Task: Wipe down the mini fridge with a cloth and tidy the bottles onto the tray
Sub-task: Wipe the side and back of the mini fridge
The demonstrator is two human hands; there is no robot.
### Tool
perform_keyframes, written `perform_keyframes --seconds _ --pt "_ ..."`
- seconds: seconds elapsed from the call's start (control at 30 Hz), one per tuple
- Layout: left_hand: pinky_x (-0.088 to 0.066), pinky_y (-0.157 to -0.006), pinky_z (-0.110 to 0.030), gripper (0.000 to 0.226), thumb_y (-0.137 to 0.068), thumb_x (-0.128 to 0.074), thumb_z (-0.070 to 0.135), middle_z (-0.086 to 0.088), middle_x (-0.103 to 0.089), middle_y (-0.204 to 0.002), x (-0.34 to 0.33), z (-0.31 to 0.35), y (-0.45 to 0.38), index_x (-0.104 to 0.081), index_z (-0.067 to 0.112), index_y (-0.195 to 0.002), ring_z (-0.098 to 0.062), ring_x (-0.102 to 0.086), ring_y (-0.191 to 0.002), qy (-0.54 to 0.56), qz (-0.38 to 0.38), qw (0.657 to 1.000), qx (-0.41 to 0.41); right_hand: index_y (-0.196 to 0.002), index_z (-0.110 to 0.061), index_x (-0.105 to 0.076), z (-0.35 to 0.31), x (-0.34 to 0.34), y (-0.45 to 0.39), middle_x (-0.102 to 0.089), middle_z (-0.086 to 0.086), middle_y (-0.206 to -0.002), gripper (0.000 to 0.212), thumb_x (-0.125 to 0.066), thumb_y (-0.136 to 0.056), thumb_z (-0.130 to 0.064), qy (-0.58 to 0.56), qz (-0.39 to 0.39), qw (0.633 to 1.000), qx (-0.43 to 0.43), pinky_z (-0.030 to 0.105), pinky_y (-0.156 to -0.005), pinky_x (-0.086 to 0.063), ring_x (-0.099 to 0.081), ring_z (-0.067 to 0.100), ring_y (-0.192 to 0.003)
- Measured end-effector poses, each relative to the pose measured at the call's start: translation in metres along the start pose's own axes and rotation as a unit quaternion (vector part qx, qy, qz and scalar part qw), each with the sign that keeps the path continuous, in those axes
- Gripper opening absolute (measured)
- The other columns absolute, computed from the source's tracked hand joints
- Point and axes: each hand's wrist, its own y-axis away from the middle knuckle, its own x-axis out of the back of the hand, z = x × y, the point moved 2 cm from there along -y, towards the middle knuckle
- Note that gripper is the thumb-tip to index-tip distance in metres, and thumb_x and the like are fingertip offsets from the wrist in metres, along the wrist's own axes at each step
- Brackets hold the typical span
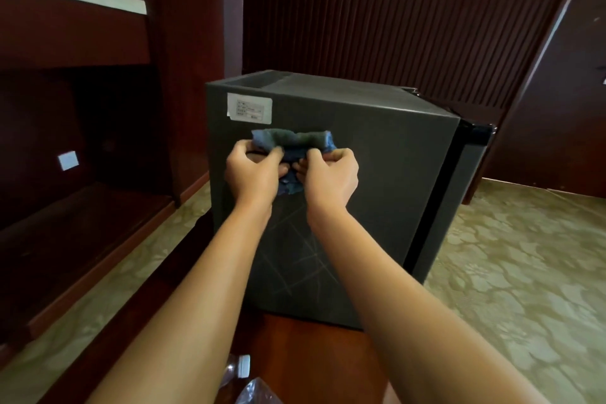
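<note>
A dark grey mini fridge (377, 174) stands on a reddish wooden surface (314, 348), its side panel facing me and its door edge at the right. A white label (250, 107) is stuck near the panel's top left. Both hands hold a crumpled blue cloth (292, 139) in front of that panel. My left hand (252, 174) grips the cloth's left part and my right hand (329, 175) grips its right part, fingers curled. A clear plastic bottle with a white cap (241, 366) shows at the bottom edge between my forearms.
Dark wooden shelving (82, 141) fills the left side, with a small white square (68, 160) on its back wall. A ribbed dark wood wall (393, 10) rises behind the fridge. Patterned green-beige carpet (524, 272) spreads at the right. Crinkled clear plastic (259, 392) lies by the bottle.
</note>
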Motion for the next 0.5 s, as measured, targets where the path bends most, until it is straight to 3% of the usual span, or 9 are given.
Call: perform_keyframes --seconds 0.27,0.5 --pt "-0.057 -0.063 -0.028 0.019 -0.085 -0.072 0.001 -0.011 -0.068 -0.083 0.063 -0.065 0.003 -0.058 0.014 -0.084 -0.016 -0.069 -0.069 -0.019 0.035 0.994 0.098 -0.077 -0.013 -0.048 0.070 -0.019 0.042 -0.071 0.013 -0.084 0.016 -0.064 -0.082 -0.012 0.010 -0.009 0.989 -0.150 0.047 -0.079 -0.058 -0.071 0.024 -0.077" --pt "-0.055 -0.060 -0.026 0.019 -0.083 -0.073 0.002 -0.006 -0.066 -0.074 0.057 -0.035 -0.020 -0.058 0.013 -0.083 -0.015 -0.066 -0.065 -0.006 0.037 0.999 0.026 -0.077 -0.017 -0.049 0.048 -0.043 0.040 -0.069 0.006 -0.081 0.015 -0.062 -0.085 -0.014 0.024 0.020 0.998 -0.062 0.044 -0.081 -0.056 -0.069 0.022 -0.081"
